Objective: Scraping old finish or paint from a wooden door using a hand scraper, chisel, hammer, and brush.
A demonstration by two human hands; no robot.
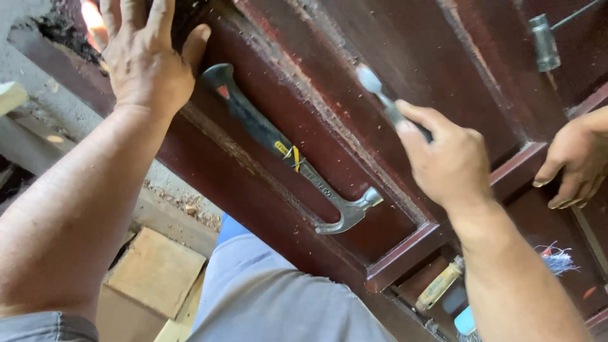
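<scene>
Three hands are seen over a dark red wooden door (443, 57), which is smooth and shiny, with raised strips and sunken panels. Small bits of sawdust are scattered over the wood. A claw hammer (288, 152) is laid flat in one sunken panel, between the two near hands and touched by neither; its grip is black rubber and its curved head is grey metal. The left hand (149, 54) is pressed flat on the door's edge, with the fingers spread wide and nothing held. The right hand (446, 161) is closed around a thin tool (383, 98) with a grey metal end, blurred so its kind cannot be told. Another person's hand (576, 158) is rested on a raised strip at the right, fingers curled. Pale wooden blocks (155, 269) are seen below.
</scene>
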